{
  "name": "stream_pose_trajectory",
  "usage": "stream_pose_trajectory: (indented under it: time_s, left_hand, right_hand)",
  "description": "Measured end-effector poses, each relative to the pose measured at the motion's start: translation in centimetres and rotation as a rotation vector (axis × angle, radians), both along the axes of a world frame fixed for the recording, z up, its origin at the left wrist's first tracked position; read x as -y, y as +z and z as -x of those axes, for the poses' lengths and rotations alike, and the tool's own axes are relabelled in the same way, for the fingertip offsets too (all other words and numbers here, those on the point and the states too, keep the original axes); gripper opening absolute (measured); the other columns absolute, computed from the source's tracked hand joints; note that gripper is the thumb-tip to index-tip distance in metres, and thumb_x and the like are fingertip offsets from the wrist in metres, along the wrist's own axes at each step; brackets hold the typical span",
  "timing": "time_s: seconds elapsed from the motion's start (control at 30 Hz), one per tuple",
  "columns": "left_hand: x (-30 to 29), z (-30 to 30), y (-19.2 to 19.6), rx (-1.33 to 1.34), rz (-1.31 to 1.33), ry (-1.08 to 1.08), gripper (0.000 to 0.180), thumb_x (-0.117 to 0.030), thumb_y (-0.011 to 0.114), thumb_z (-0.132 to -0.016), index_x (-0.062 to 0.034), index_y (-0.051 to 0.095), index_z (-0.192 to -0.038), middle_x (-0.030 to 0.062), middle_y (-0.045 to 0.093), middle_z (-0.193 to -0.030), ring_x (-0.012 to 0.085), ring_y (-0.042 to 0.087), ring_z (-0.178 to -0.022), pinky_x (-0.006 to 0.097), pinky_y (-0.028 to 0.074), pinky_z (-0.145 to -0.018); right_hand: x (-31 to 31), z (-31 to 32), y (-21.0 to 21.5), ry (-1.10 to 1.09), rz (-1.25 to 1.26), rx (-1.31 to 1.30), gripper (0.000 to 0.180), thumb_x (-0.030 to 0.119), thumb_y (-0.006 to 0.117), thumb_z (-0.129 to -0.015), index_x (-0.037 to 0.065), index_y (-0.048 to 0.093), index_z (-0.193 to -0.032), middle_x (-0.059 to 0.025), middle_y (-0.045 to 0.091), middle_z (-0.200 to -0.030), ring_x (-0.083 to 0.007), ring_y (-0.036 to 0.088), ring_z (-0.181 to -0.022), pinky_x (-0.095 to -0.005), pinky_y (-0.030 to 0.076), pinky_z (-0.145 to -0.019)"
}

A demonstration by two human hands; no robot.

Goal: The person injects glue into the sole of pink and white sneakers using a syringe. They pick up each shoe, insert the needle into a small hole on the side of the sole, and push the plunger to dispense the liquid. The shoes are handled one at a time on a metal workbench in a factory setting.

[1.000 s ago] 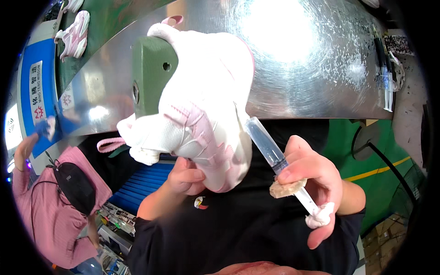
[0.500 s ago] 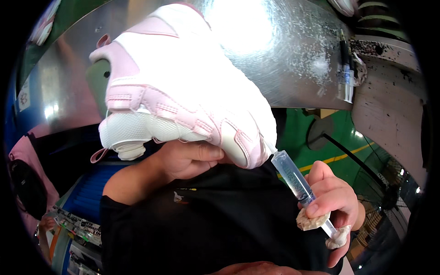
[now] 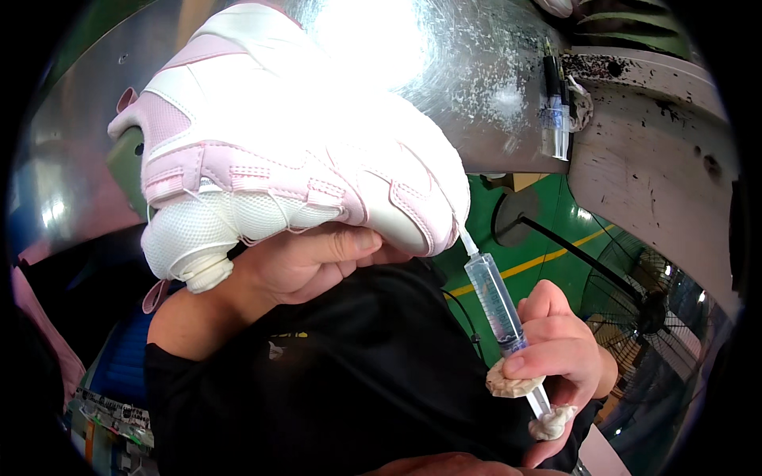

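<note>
A white and pink sneaker (image 3: 270,151) fills the upper left, tilted so its laced upper faces me. My left hand (image 3: 313,262) grips it from below near the toe, thumb along the side, with the other fingers partly hidden. In my right hand (image 3: 556,349) is a clear syringe (image 3: 494,297) with liquid in its barrel. Its white tapered tip touches the edge of the shoe's toe. Beige wrapping (image 3: 514,379) surrounds the barrel's flange, and a whitish lump (image 3: 552,423) covers the plunger's end.
Behind the shoe lies a shiny metal worktop (image 3: 444,87) with white specks. Pens (image 3: 556,107) rest at its right edge beside a grey stained machine part (image 3: 651,159). A black fan (image 3: 647,309) stands on the green floor (image 3: 524,274) at the right.
The sneaker, both hands and the syringe sit further left in the picture, as does the background. The shoe has turned slightly, and the syringe's white tip shows more plainly at the toe edge.
</note>
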State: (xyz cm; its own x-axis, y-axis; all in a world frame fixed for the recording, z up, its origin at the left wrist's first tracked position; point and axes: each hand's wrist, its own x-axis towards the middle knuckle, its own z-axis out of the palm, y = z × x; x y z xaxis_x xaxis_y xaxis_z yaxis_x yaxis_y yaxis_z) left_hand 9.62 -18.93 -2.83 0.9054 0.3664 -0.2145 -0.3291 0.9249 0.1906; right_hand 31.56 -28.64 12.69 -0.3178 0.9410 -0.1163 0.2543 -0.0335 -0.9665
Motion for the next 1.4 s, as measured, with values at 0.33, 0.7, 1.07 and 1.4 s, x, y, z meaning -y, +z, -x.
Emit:
stream_pose_trajectory:
  time_s: [0.33,0.7,1.07,1.4]
  left_hand:
    - [-0.6,-1.1,-0.2,0.022,-0.031,-0.020,0.030,-0.008,0.054,-0.093,-0.0046,0.054,-0.123,0.0099,0.058,-0.121,0.0216,0.054,-0.114,0.037,0.044,-0.098]
    - [-2.4,-3.4,1.3,0.101,-0.012,0.007,0.033,-0.022,0.060,-0.092,-0.0053,0.056,-0.121,0.0090,0.061,-0.117,0.0179,0.059,-0.108,0.029,0.052,-0.087]
    - [-2.9,-4.4,2.4,0.123,0.030,0.090,0.033,-0.025,0.060,-0.091,-0.0055,0.056,-0.118,0.0103,0.060,-0.118,0.0227,0.060,-0.108,0.031,0.054,-0.083]
    - [-1.8,-0.8,1.3,-0.009,-0.088,0.030,0.049,-0.023,0.060,-0.089,-0.0029,0.046,-0.131,0.0186,0.054,-0.126,0.0343,0.054,-0.116,0.041,0.051,-0.088]
  right_hand:
    - [0.3,0.0,0.7,0.086,0.028,0.143,0.079,0.061,0.081,-0.054,0.008,0.060,-0.109,-0.0022,0.054,-0.090,-0.0183,0.038,-0.075,-0.0294,0.029,-0.065]
    - [1.7,1.7,-4.2,-0.094,-0.433,0.281,0.068,0.060,0.075,-0.064,0.007,0.063,-0.105,-0.0012,0.057,-0.084,-0.0184,0.037,-0.066,-0.0305,0.029,-0.060]
    - [0.7,3.3,-7.3,-0.137,-0.683,0.442,0.060,0.051,0.075,-0.066,0.005,0.063,-0.103,-0.0035,0.060,-0.083,-0.0171,0.036,-0.061,-0.0296,0.029,-0.057]
    - [0.6,0.3,-7.7,-0.222,-0.711,0.511,0.074,0.060,0.076,-0.063,0.007,0.052,-0.108,-0.0064,0.053,-0.089,-0.0243,0.042,-0.074,-0.0374,0.034,-0.067]
